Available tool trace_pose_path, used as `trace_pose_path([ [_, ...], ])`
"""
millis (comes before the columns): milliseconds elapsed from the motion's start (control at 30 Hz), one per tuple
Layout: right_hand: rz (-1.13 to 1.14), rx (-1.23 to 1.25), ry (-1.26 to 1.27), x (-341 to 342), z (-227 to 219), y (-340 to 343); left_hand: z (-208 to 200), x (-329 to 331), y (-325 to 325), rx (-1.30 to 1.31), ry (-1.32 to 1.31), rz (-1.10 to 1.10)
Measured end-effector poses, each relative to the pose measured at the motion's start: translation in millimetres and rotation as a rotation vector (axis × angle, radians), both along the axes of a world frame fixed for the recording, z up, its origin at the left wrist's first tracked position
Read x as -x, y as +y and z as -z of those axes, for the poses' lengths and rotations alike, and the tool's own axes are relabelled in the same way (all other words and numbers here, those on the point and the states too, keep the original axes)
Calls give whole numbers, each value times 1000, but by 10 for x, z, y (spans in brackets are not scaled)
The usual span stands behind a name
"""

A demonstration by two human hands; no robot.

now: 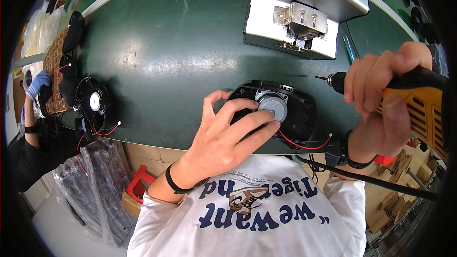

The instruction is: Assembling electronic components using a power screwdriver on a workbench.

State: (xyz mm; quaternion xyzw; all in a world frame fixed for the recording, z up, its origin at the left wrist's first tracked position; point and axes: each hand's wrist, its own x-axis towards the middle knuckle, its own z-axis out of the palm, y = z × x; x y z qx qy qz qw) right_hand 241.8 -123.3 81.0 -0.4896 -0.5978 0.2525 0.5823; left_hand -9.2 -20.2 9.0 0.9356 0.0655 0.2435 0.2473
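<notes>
Fingers of the left hand (226, 135) lie spread across a black speaker housing (304, 114), which sits on the green worktable (157, 52) near its front edge, straight ahead of the person. The tips of several of them rest on or against the round grey magnet (278, 104) in the middle of the housing, while the thumb side reaches to the housing's left end. A thin red and black wire (309, 148) curves from the magnet toward the right and ends in a small white connector (330, 135).

The right hand (378, 78) has its fingers curled around a yellow and black power screwdriver (419, 109), slightly blurred, at the right of the view. The dark bit (321, 77) points left, apart from the housing, beyond its upper right side. A black band (173, 181) circles the left wrist, and a dark watch (337, 152) is on the right one.

Behind the housing, toward the far side, stands a silver metal machine (262, 19) with a bracket on its front. To the left, a black unit with a white disc (94, 101) lies near the table edge, beside a brown gridded tray (53, 69); a co-worker's blue-gloved hand (39, 83) is at that tray's far side
</notes>
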Motion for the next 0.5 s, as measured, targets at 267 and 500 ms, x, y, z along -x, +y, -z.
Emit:
trace_pose_path([
  [267, 11, 6, -5, -11, 6, 9, -6, 0, 37, -10, 27, 10],
  [500, -126, -72, 0, -173, -31, -43, 27, -12, 66, -35, 32, 8],
])
